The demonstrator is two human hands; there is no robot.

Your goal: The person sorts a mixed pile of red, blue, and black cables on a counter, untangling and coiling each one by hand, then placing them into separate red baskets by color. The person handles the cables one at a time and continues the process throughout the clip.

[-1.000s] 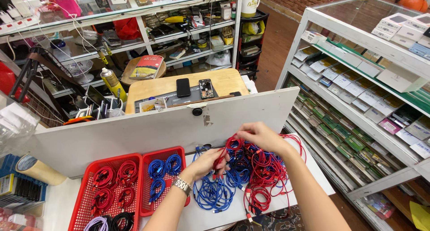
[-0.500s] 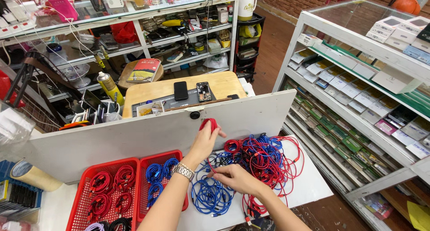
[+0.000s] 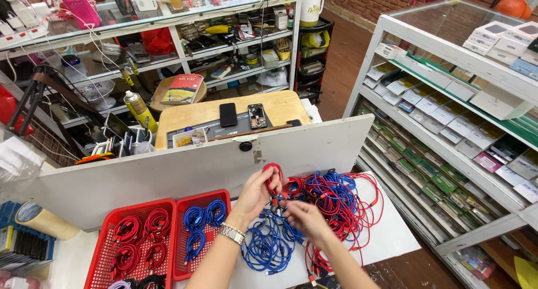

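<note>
Coiled red cable (image 3: 273,174) pinched in raised left hand (image 3: 255,192), above tangled pile of red and blue cables (image 3: 322,202) on white tabletop (image 3: 392,238). Right hand (image 3: 300,217), fingers curled, grips cable strands just below. White upright board (image 3: 185,171) close behind. Two red plastic baskets: left (image 3: 106,250) holds red coils, right (image 3: 180,264) blue coils.

A phone-accessory shop: glass display case (image 3: 448,20), boxed stock shelves (image 3: 448,132).
</note>
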